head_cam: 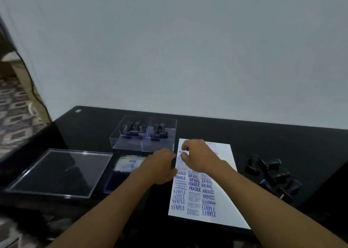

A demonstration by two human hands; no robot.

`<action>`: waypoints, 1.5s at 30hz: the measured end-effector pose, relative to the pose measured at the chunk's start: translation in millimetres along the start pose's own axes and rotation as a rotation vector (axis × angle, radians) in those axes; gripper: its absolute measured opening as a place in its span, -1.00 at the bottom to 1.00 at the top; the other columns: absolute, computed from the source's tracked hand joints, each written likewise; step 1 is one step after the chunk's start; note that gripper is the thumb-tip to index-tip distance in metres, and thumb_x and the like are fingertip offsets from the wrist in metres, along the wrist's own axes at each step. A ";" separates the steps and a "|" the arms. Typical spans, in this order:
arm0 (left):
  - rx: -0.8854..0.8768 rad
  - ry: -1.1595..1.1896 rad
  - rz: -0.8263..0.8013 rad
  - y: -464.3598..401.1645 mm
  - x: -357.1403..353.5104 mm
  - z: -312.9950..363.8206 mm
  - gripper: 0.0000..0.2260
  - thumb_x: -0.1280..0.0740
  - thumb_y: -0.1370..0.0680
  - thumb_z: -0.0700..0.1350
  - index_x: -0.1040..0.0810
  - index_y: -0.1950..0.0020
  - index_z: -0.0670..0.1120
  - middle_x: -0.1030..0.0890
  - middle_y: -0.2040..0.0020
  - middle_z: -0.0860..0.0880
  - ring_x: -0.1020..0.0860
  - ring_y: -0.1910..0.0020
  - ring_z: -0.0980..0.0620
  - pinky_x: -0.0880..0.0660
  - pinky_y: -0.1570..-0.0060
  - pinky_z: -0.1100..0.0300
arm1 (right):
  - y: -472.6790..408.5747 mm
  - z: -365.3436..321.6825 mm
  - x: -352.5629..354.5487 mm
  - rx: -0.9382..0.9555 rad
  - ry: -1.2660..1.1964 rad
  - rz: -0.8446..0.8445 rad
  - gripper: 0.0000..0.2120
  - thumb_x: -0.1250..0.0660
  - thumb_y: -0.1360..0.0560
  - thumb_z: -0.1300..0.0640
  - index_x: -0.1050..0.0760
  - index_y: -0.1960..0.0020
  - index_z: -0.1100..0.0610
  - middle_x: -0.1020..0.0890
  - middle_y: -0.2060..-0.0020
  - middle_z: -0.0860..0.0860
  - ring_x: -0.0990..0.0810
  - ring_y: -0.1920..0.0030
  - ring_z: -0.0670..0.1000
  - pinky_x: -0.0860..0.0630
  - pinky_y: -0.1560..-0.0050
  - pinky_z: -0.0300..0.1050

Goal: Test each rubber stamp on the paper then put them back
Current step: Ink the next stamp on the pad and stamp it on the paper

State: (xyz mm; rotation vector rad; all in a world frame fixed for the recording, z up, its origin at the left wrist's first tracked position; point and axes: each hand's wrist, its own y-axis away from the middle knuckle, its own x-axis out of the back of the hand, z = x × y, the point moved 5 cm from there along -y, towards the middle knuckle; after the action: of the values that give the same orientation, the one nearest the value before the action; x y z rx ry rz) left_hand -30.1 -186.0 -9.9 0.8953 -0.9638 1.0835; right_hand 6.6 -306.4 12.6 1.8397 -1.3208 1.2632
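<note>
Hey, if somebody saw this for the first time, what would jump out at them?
The white paper at centre right, crowded with blue stamped words such as SAMPLE and FRAGILE. Both hands meet over its top left corner. A clear box with stamps sits behind, and loose black stamps lie to the right.

Home room, black desk (263,132), patterned floor tiles (13,104)

Both forearms reaching forward from the near edge, converging mid-scene. Left hand (163,160) curled, knuckles up, gripping something dark. Right hand (195,154) just beside it, fingers bent, thumb and forefinger apart.
</note>
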 end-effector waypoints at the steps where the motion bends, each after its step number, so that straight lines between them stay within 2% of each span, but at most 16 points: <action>1: 0.019 0.004 0.031 0.3 3.8 -14.7 -0.85 -0.30 -0.54 0.01 -0.54 -0.04 -0.01 -0.55 -0.10 -0.06 -0.55 -0.07 -0.06 -0.52 -0.07 0.01 | -9.4 -8.9 -5.4 0.020 -0.025 0.003 -0.82 -0.28 -0.56 0.11 -0.57 -0.10 0.12 -0.63 -0.06 0.07 -0.60 0.02 0.01 -0.50 -0.01 -0.20; 3: 0.066 0.001 0.135 -0.2 13.6 -42.9 -0.69 -0.26 -0.57 0.03 -0.48 -0.29 -0.03 -0.47 -0.30 -0.03 -0.43 -0.31 -0.07 -0.40 -0.28 -0.04 | -29.3 -22.1 -14.1 0.047 -0.067 0.014 -0.83 -0.27 -0.56 0.11 -0.56 -0.09 0.12 -0.62 -0.02 0.07 -0.57 0.09 0.00 -0.51 0.05 -0.17; 5: 0.114 -0.009 0.213 -6.6 22.1 -69.5 -0.60 -0.19 -0.61 0.04 -0.37 -0.42 -0.06 -0.35 -0.45 -0.04 -0.29 -0.43 -0.04 -0.28 -0.39 -0.06 | -50.2 -31.1 -18.3 0.035 -0.099 0.040 -0.82 -0.26 -0.54 0.12 -0.56 -0.09 0.11 -0.62 0.00 0.09 -0.57 0.10 0.02 -0.53 0.06 -0.13; 8: 0.146 -0.022 0.252 -27.7 32.9 -100.8 -0.58 -0.09 -0.64 0.04 -0.27 -0.48 -0.06 -0.23 -0.52 -0.06 -0.17 -0.51 -0.07 -0.23 -0.42 -0.07 | -93.4 -36.6 -19.3 -0.033 -0.144 0.065 -0.83 -0.25 -0.51 0.16 -0.59 -0.02 0.15 -0.64 0.04 0.11 -0.60 0.04 0.10 -0.57 -0.02 -0.02; 12: 0.185 -0.020 0.221 -51.3 29.5 -118.4 -0.52 -0.01 -0.66 0.08 -0.07 -0.57 0.01 -0.03 -0.58 -0.09 0.05 -0.57 -0.11 -0.04 -0.48 -0.07 | -146.0 -32.4 -22.4 -0.125 -0.142 0.064 -0.86 -0.26 -0.49 0.18 -0.59 0.05 0.17 -0.62 0.03 0.10 -0.57 0.10 0.06 -0.51 0.10 -0.12; 15: 0.197 -0.040 0.175 -62.4 14.9 -124.8 -0.49 0.07 -0.66 0.12 0.08 -0.59 0.05 0.12 -0.60 -0.07 0.17 -0.56 -0.06 0.09 -0.49 -0.04 | -178.1 -28.2 -35.4 -0.156 -0.078 0.027 -0.84 -0.27 -0.49 0.23 -0.59 0.05 0.29 -0.64 0.06 0.15 -0.62 0.06 0.13 -0.62 0.02 0.04; 17: 0.202 -0.081 0.171 -66.2 8.0 -127.9 -0.49 0.11 -0.66 0.13 0.13 -0.58 0.06 0.13 -0.60 -0.06 0.19 -0.56 -0.03 0.12 -0.48 -0.04 | -194.0 -27.3 -45.6 -0.181 -0.042 -0.015 -0.85 -0.32 -0.50 0.21 -0.56 0.15 0.30 -0.62 0.16 0.16 -0.63 0.17 0.12 -0.64 0.11 0.03; 20: 0.200 -0.116 0.189 -67.3 5.0 -129.1 -0.49 0.13 -0.65 0.12 0.15 -0.58 0.06 0.12 -0.60 -0.04 0.17 -0.56 -0.03 0.09 -0.49 -0.07 | -205.1 -26.7 -59.5 -0.233 0.029 -0.080 -0.78 -0.36 -0.53 0.13 -0.41 0.20 0.23 -0.52 0.19 0.16 -0.53 0.26 0.10 -0.51 0.25 -0.10; 24: 0.197 -0.107 0.175 -68.8 2.9 -130.3 -0.49 0.13 -0.65 0.12 0.17 -0.58 0.07 0.13 -0.60 -0.02 0.18 -0.56 -0.04 0.08 -0.49 -0.11 | -211.4 -24.9 -70.0 -0.283 0.070 -0.076 -0.84 -0.35 -0.52 0.21 -0.37 0.14 0.22 -0.56 0.05 0.17 -0.55 0.15 0.13 -0.49 0.19 -0.09; 30: 0.194 -0.109 0.180 -69.5 2.7 -130.6 -0.49 0.14 -0.65 0.11 0.16 -0.58 0.07 0.12 -0.60 -0.01 0.17 -0.56 -0.02 0.09 -0.49 -0.10 | -215.2 -25.6 -73.3 -0.358 0.071 -0.112 -0.79 -0.34 -0.51 0.23 -0.44 -0.09 0.28 -0.50 -0.17 0.23 -0.57 -0.09 0.19 -0.45 0.14 -0.12; 33: 0.199 -0.101 0.182 -69.0 3.0 -130.7 -0.49 0.13 -0.65 0.11 0.15 -0.58 0.07 0.12 -0.60 -0.02 0.16 -0.56 -0.02 0.09 -0.49 -0.09 | -214.2 -25.7 -72.0 -0.360 0.057 -0.080 -0.89 -0.33 -0.50 0.26 -0.40 0.07 0.23 -0.53 -0.14 0.22 -0.57 -0.04 0.17 -0.42 0.16 -0.12; 36: 0.198 -0.091 0.172 -69.6 2.3 -130.6 -0.49 0.13 -0.65 0.11 0.14 -0.58 0.07 0.12 -0.60 -0.02 0.16 -0.56 -0.03 0.09 -0.49 -0.09 | -212.7 -26.2 -68.8 -0.363 0.046 -0.042 -0.82 -0.35 -0.49 0.27 -0.35 0.21 0.21 -0.55 -0.05 0.19 -0.50 0.12 0.12 -0.41 0.19 -0.12; 38: 0.197 -0.084 0.168 -69.5 2.2 -130.6 -0.49 0.12 -0.65 0.11 0.13 -0.58 0.06 0.12 -0.60 -0.02 0.16 -0.56 -0.03 0.10 -0.49 -0.09 | -211.2 -27.9 -64.0 -0.355 0.028 -0.007 -0.80 -0.36 -0.47 0.30 -0.35 0.24 0.20 -0.55 0.00 0.16 -0.49 0.15 0.12 -0.45 0.20 -0.10; 40: 0.197 -0.076 0.160 -70.0 2.2 -131.1 -0.49 0.12 -0.65 0.11 0.13 -0.58 0.06 0.12 -0.60 -0.02 0.17 -0.56 -0.04 0.11 -0.49 -0.09 | -208.3 -30.5 -54.5 -0.323 0.001 0.036 -0.82 -0.37 -0.45 0.31 -0.37 0.06 0.22 -0.50 0.04 0.13 -0.51 0.09 0.15 -0.50 0.14 -0.02; 42: 0.197 -0.069 0.149 -70.7 2.8 -132.3 -0.49 0.11 -0.65 0.10 0.13 -0.59 0.04 0.12 -0.60 -0.02 0.17 -0.56 -0.04 0.12 -0.48 -0.10 | -204.6 -33.4 -43.8 -0.260 -0.024 0.052 -0.70 -0.35 -0.47 0.28 -0.35 -0.15 0.19 -0.43 0.07 0.09 -0.47 0.09 0.13 -0.48 0.09 -0.01; 45: 0.187 -0.038 0.104 -68.6 9.0 -130.3 -0.47 0.09 -0.66 0.12 0.13 -0.59 0.01 0.10 -0.60 -0.04 0.16 -0.57 -0.06 0.10 -0.48 -0.11 | -190.1 -38.2 -28.4 -0.159 -0.068 0.077 -0.65 -0.33 -0.48 0.23 -0.43 -0.26 0.12 -0.51 -0.06 0.08 -0.43 0.08 0.07 -0.41 0.06 -0.11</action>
State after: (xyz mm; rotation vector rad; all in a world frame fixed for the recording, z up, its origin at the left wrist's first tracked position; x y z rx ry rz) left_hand 61.5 -78.1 -51.6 1.0301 -0.9596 1.2649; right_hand 165.6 -192.1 19.8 1.7495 -1.4970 1.1077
